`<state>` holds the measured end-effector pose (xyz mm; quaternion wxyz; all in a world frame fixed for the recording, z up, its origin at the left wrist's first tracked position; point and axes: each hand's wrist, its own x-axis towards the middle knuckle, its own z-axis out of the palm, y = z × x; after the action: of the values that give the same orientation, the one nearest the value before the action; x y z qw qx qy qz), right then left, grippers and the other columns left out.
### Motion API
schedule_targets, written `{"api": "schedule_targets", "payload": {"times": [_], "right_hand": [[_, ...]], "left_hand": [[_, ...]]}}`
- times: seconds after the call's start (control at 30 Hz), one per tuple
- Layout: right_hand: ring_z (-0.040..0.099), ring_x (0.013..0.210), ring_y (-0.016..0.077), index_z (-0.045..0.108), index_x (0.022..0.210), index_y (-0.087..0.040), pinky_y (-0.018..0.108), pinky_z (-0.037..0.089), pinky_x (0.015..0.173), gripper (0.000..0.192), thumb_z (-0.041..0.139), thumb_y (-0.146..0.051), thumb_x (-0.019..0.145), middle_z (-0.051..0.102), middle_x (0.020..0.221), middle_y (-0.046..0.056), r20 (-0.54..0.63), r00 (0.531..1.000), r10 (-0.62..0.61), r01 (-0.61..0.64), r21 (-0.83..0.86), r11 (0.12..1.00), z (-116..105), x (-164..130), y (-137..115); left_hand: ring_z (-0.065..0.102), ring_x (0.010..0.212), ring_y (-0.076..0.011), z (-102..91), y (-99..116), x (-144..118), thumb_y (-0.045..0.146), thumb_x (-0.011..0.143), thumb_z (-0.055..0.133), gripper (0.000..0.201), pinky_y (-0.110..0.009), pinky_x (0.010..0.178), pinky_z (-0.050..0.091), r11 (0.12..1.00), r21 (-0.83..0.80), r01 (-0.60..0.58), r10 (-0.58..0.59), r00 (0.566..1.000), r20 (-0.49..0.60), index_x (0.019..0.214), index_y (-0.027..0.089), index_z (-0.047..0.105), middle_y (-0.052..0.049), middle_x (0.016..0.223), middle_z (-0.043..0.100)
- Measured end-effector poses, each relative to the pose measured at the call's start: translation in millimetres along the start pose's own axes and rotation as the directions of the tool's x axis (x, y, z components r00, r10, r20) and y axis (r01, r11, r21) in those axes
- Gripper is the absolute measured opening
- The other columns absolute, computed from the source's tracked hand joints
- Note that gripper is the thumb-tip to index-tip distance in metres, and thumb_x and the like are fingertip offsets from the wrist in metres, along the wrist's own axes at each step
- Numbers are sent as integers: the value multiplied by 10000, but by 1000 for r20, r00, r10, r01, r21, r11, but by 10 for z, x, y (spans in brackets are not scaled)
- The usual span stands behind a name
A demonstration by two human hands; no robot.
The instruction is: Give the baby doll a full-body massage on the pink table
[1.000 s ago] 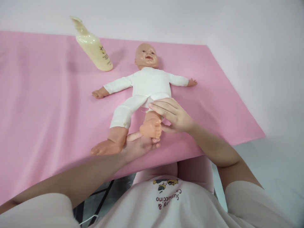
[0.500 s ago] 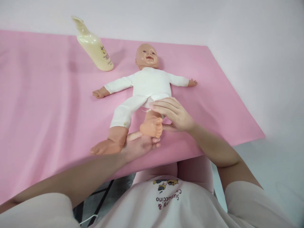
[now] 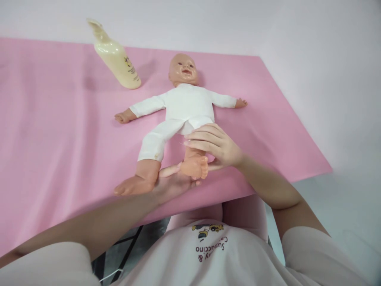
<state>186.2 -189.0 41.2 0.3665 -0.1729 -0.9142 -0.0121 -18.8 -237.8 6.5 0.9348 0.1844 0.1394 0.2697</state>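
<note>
A baby doll (image 3: 190, 104) in a white suit lies on its back, its arms spread and its feet toward me. My right hand (image 3: 218, 145) wraps round the lower leg on the right, fingers across the top and thumb below near the ankle. Under that leg's foot (image 3: 193, 167) my left hand (image 3: 174, 186) lies palm up, cupping the heel with its fingers curled; the foot hides part of them. The doll's other foot (image 3: 138, 182) rests beside my left wrist, turned outward.
A pump bottle (image 3: 117, 65) of pale yellow liquid stands left of the doll's head. A pink cloth (image 3: 53, 119) with folds covers the table, its near edge just before my body. A pale wall (image 3: 226, 24) rises behind.
The held foot has turned and shifted slightly right and down in my hands. My right fingers have slid a little along the leg. The left hand has hardly moved.
</note>
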Motion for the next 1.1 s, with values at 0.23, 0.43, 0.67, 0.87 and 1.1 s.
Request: {"api": "schedule_targets", "payload": {"times": [0.23, 0.43, 0.67, 0.87, 1.1], "right_hand": [[525, 1167, 221, 519, 1269, -148, 434, 407, 1011, 488, 479, -510, 944, 626, 1172, 120, 84, 994, -64, 65, -10, 998, 4, -12, -3], [537, 1129, 228, 537, 1242, -155, 442, 405, 990, 535, 415, -583, 946, 616, 1153, 122, 206, 976, -74, 78, -14, 997, 12, -20, 13], [524, 1135, 234, 544, 1235, -139, 441, 413, 980, 506, 462, -539, 936, 613, 1154, 132, 250, 964, -89, 92, -1, 996, 57, -29, 8], [535, 1120, 218, 574, 1187, -153, 419, 423, 976, 420, 472, -480, 946, 634, 1145, 114, 207, 975, -79, 79, 8, 997, 77, -15, -16], [521, 1133, 236, 544, 1238, -132, 435, 400, 988, 551, 459, -580, 929, 621, 1152, 134, 303, 947, -102, 97, 32, 995, 60, -5, -8]], "left_hand": [[535, 819, -167, -48, -44, 38, 396, 806, 578, 362, -297, 729, 444, 999, 37, -15, 14, 1000, 22, 1053, 151, 679, -77, 981, 657], [534, 760, -146, -94, -99, 53, 396, 805, 590, 336, -287, 704, 472, 1000, -7, -2, 2, 1000, -15, 1021, 155, 681, -61, 951, 653], [565, 778, -150, 27, -56, 31, 414, 809, 627, 349, -284, 729, 471, 1000, 13, 26, -25, 997, -68, 1013, 134, 673, -56, 974, 664], [592, 812, -182, 46, -63, 47, 422, 786, 662, 349, -290, 730, 464, 999, 42, -24, 27, 997, -70, 935, 108, 698, -70, 853, 674], [567, 808, -163, 60, -44, 14, 427, 840, 585, 329, -275, 708, 457, 998, 57, 24, -20, 997, -69, 1014, 164, 678, -68, 977, 652]]}}
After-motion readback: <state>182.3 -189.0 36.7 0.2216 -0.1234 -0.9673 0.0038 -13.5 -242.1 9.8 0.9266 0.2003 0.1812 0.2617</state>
